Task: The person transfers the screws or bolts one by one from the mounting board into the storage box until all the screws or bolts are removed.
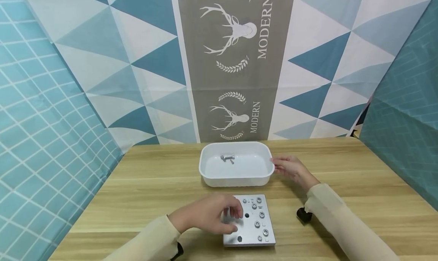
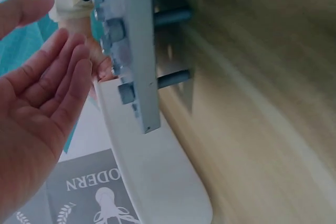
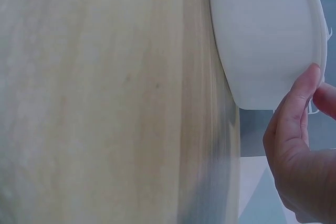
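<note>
A silver metal plate (image 1: 249, 230) lies in front of me, with several socket-head bolts (image 1: 261, 215) standing in it and a few dark holes. Above its left part is my left hand (image 1: 219, 214), fingers loosely bent and nothing in them; the left wrist view shows this hand (image 2: 39, 87) apart from the plate's edge (image 2: 140, 51). Beyond the plate stands a white plastic tray (image 1: 236, 182), with a few loose bolts (image 1: 228, 158) on its floor. My right hand (image 1: 291, 167) pinches the tray's right rim between thumb and fingers, also visible in the right wrist view (image 3: 299, 135).
Everything stands on a wood-grain table (image 1: 154, 185). A patterned cloth (image 1: 236, 63) hangs behind it, and blue cloths flank both sides. In the left wrist view, dark posts (image 2: 174, 78) show under the raised plate.
</note>
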Available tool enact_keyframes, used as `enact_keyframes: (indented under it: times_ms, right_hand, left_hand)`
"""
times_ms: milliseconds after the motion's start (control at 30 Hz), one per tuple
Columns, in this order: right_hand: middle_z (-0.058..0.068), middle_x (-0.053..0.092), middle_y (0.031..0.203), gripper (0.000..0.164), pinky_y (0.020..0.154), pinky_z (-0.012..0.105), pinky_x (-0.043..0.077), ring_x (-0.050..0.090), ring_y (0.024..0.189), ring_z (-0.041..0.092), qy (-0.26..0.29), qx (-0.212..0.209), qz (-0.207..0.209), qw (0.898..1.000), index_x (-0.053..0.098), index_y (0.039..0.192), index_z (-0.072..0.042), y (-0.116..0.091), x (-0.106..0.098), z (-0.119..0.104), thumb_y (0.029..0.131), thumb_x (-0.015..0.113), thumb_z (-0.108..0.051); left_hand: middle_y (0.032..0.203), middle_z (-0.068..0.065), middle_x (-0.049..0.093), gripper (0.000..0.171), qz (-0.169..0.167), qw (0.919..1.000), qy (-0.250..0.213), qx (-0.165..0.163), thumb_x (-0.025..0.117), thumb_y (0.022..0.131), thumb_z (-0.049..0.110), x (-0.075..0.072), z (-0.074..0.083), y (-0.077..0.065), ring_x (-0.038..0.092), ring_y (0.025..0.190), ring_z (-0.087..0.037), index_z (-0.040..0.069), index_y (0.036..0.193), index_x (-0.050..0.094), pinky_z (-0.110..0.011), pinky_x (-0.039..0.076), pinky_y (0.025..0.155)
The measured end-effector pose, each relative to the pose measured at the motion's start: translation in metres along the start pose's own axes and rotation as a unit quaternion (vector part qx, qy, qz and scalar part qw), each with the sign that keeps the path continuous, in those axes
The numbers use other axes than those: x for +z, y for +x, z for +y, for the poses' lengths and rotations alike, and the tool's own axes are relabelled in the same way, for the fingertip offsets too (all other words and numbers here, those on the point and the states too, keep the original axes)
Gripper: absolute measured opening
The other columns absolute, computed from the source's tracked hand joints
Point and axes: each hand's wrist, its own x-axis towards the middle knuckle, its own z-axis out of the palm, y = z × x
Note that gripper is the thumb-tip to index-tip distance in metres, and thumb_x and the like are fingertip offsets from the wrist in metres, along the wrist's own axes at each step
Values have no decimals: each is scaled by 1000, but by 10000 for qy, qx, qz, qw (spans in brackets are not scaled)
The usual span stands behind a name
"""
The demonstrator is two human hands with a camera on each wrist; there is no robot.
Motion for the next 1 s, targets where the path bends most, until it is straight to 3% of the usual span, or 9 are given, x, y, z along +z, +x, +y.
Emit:
enact_keyframes:
  times_ms: [133, 333, 533, 800, 1000]
  right_hand:
    - [-1, 68, 78, 49, 67, 16, 56, 65, 67, 6, -37, 63, 36, 10000, 43, 129, 17, 0, 1, -1, 92, 61, -9]
    - [-2, 67, 77, 51, 66, 16, 56, 64, 66, 5, -95, 92, 51, 9999, 39, 132, 18, 0, 3, -1, 93, 58, -9]
    - [-2, 68, 76, 48, 65, 15, 55, 64, 65, 5, -32, 138, 134, 9998, 44, 130, 15, 0, 4, -2, 92, 60, -9]
    - [-6, 67, 75, 52, 64, 15, 55, 63, 66, 2, -264, 28, 156, 9995, 42, 132, 17, 0, 4, -2, 93, 60, -11]
    - [-5, 67, 76, 52, 65, 15, 55, 63, 67, 3, -226, 71, 186, 9995, 42, 132, 16, 0, 4, -2, 92, 61, -12]
  left_hand:
    - [92, 5, 65, 24, -179, 9997, 102, 140, 74, 77, 17, 7, 1, -6, 51, 81, 4, 13, 99, 66, -8, 45, 75]
    - [89, 5, 65, 26, -173, 9992, 136, 338, 75, 75, 15, 13, 1, -9, 51, 80, 6, 12, 99, 67, -6, 45, 74]
    - [87, 7, 63, 25, -86, 9956, 604, 705, 75, 75, 17, 17, 2, -9, 50, 79, 7, 14, 99, 68, -1, 41, 72]
    - [88, 8, 61, 22, -203, 9950, 767, 610, 75, 76, 16, 20, 9, -7, 48, 78, 8, 15, 97, 67, 1, 38, 71]
    - [83, 7, 62, 17, -181, 9936, 842, 732, 73, 76, 10, 21, 9, -5, 49, 75, 8, 14, 92, 68, 3, 37, 69]
